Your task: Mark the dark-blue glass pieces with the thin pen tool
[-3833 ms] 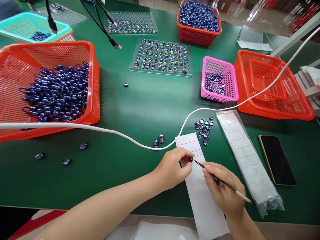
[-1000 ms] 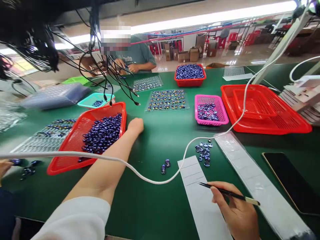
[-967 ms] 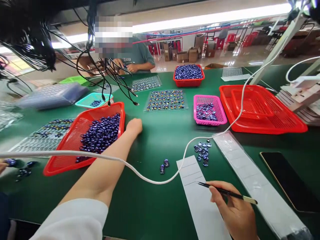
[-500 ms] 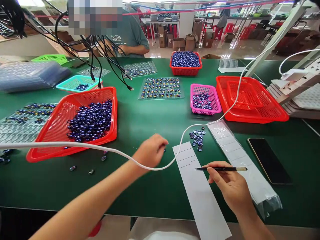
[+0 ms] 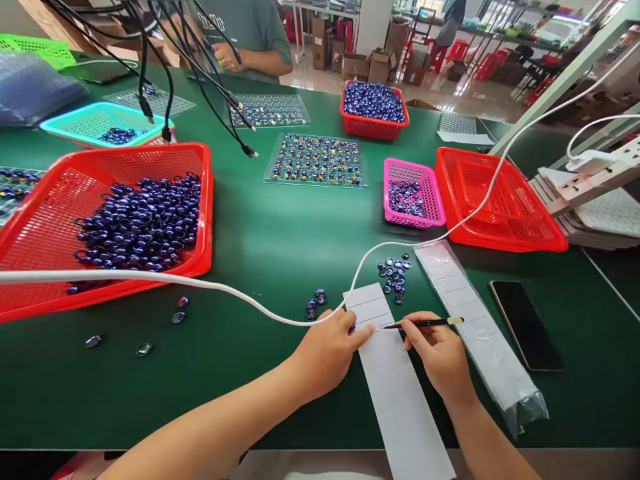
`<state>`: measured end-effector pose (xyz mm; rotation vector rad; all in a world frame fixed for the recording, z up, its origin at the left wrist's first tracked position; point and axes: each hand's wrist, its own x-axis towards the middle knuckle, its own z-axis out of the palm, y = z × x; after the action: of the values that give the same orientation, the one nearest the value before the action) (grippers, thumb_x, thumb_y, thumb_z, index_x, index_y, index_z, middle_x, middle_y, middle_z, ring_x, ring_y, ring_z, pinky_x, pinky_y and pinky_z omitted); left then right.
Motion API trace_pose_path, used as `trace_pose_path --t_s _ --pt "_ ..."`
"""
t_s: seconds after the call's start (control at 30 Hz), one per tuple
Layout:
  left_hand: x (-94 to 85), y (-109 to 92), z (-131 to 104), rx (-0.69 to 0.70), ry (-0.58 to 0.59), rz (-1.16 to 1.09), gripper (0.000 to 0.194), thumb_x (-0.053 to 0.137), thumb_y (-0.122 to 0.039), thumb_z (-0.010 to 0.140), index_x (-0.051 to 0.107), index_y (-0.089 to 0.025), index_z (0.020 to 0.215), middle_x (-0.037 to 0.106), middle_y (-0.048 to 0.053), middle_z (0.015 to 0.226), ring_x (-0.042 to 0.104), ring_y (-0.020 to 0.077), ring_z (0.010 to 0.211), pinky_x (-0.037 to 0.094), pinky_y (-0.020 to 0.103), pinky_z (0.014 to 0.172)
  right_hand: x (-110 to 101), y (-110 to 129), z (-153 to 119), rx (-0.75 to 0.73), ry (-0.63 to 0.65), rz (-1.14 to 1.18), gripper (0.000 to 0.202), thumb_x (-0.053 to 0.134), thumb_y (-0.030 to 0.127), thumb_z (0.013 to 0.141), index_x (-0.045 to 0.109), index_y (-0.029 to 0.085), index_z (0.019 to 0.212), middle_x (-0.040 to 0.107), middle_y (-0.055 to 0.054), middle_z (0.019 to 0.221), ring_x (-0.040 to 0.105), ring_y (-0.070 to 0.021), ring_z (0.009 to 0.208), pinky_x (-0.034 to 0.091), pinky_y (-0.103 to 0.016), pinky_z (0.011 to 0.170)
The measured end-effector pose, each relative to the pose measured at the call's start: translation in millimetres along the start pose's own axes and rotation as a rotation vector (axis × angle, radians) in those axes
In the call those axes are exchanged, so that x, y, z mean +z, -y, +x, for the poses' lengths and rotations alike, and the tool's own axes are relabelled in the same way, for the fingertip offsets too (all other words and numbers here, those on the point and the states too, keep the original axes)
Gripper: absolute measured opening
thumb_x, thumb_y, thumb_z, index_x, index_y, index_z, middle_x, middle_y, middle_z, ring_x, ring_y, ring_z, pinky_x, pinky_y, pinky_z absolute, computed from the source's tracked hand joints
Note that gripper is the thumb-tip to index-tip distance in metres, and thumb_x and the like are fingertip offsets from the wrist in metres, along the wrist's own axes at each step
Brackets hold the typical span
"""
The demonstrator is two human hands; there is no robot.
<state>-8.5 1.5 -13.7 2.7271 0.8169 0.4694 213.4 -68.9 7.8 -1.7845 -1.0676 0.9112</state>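
My left hand [image 5: 327, 350] lies at the left edge of a white paper strip [image 5: 400, 393], its thumb stretched over the paper. Its other fingers are curled, and a bit of a small shiny dark purple piece [image 5: 353, 328] shows at them. In my right hand [image 5: 440, 357] are slim black tweezers [image 5: 425, 323] with a pale end, their fine tip over the strip near my left thumb. Thin lines cross the strip's upper part. Several loose dark purple pieces [image 5: 399, 280] lie right of its top, and a few dark pieces [image 5: 320, 297] lie left of it.
A white cable [image 5: 235, 291] sags across the work area. Red basket [image 5: 205, 213] with dark purple looped pieces, pink basket [image 5: 437, 200], red trays [image 5: 540, 230], filled clear tray [image 5: 270, 175], wrapped strip pack [image 5: 480, 327] and phone [image 5: 525, 327] surround it. A person sits opposite.
My left hand has moved right and down onto the strip, uncovering dark pieces behind it. My right hand has shifted slightly left and up with the tweezers. The view has tilted down.
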Motion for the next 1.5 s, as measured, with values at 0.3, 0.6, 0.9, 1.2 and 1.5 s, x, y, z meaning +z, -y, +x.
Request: trace_pose_path --t_s 0.3,0.6,0.9,1.2,1.5 --pt "0.7 -4.7 0.5 0.020 0.055 0.027 0.044 0.049 -0.006 0.088 0.059 -0.020 0.129 0.057 0.010 0.097 0.049 0.0211 0.076 0.043 0.036 0.064 -0.3 3.0 -2.8 -0.040 0.004 -0.030 0.028 0.068 0.046 0.089 0.070 0.019 0.092 0.069 -0.004 0.074 0.065 -0.0175 0.062 0.054 -0.028 0.062" --pt "-3.5 -6.9 1.4 0.009 0.113 0.047 0.047 0.049 -0.005 0.087 0.057 -0.021 0.130 0.056 0.010 0.096 0.049 0.0214 0.076 0.042 0.036 0.064 0.5 1.2 -0.5 0.010 0.004 -0.019 0.031 0.069 0.048 0.088 0.069 0.018 0.094 0.067 -0.003 0.069 0.065 -0.0182 0.061 0.054 -0.028 0.060" --pt "-3.4 -8.2 1.1 0.010 0.132 0.058 0.049 0.050 -0.004 0.085 0.057 -0.020 0.131 0.056 0.010 0.094 0.048 0.0224 0.075 0.040 0.037 0.063 1.3 0.9 -0.8 0.026 0.002 0.006 0.028 0.070 0.046 0.088 0.069 0.018 0.095 0.070 -0.003 0.073 0.063 -0.0161 0.060 0.053 -0.027 0.060" --pt "-1.5 -9.2 0.0 -0.008 0.107 0.068 0.047 0.048 -0.005 0.086 0.059 -0.021 0.129 0.056 0.010 0.092 0.048 0.0217 0.075 0.040 0.036 0.062 -1.9 2.0 1.7 0.048 -0.025 0.152 0.034 0.071 0.049 0.086 0.068 0.016 0.094 0.067 -0.002 0.065 0.061 -0.0156 0.053 0.050 -0.027 0.055" --pt "0.9 -10.1 -1.4 -0.025 0.079 0.067 0.045 0.047 -0.007 0.089 0.060 -0.022 0.130 0.056 0.011 0.097 0.049 0.0230 0.079 0.045 0.039 0.069 -0.3 0.9 -0.1 0.025 0.002 0.071 0.037 0.071 0.052 0.085 0.068 0.017 0.096 0.067 -0.002 0.062 0.066 -0.0190 0.059 0.054 -0.029 0.064"
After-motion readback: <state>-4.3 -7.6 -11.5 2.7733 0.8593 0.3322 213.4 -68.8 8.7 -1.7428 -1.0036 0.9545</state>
